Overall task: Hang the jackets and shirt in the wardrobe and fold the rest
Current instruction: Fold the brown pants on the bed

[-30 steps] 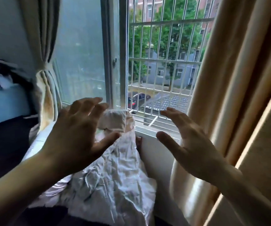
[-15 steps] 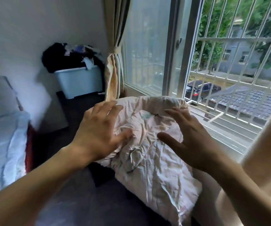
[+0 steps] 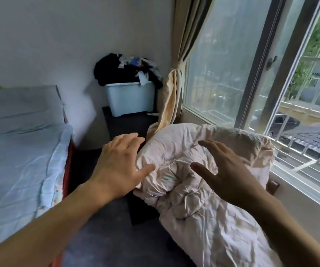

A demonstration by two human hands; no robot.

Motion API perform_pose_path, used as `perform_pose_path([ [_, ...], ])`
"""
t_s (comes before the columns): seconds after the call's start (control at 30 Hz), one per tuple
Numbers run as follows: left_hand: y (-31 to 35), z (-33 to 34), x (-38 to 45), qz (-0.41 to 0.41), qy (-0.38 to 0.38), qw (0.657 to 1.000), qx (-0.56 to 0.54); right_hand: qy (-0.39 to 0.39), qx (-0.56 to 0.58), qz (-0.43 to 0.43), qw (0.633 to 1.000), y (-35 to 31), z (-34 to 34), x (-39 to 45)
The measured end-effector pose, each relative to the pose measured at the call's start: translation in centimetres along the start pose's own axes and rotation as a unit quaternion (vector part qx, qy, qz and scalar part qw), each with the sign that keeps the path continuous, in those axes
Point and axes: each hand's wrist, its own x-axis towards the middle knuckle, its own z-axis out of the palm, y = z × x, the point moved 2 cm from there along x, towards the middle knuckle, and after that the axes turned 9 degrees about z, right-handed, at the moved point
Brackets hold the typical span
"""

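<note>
Reaching, fingers spread and holding nothing: left hand (image 3: 116, 166) and right hand (image 3: 226, 176) over a crumpled pale quilt (image 3: 203, 199) beside the window, view swung leftward since a second ago, revealing the clothes heap (image 3: 124, 69) on a far bin (untouched).

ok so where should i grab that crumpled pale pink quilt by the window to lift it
Probably by the rounded, bunched top of the crumpled pale pink quilt, one hand on each flank. The left hand can come in from the bed side, the right hand from the window side; both are open. The bulk mounds high there and the rest trails down toward you, so a two-sided scoop should gather most.
</note>
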Motion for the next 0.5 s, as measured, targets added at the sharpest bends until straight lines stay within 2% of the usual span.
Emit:
perform_pose_path([
  [0.23,-12.8,-1.1,-2.7,-0.064,0.034,0.997,0.000,-0.051,-0.025,-0.055,0.997,-9.6,7.0,7.4],
  [0.5,-25.3,-2.0,-8.8,-0.181,0.050,0.982,0.003,-0.108,-0.010,-0.157,0.982,-21.0,16.4,13.8],
])
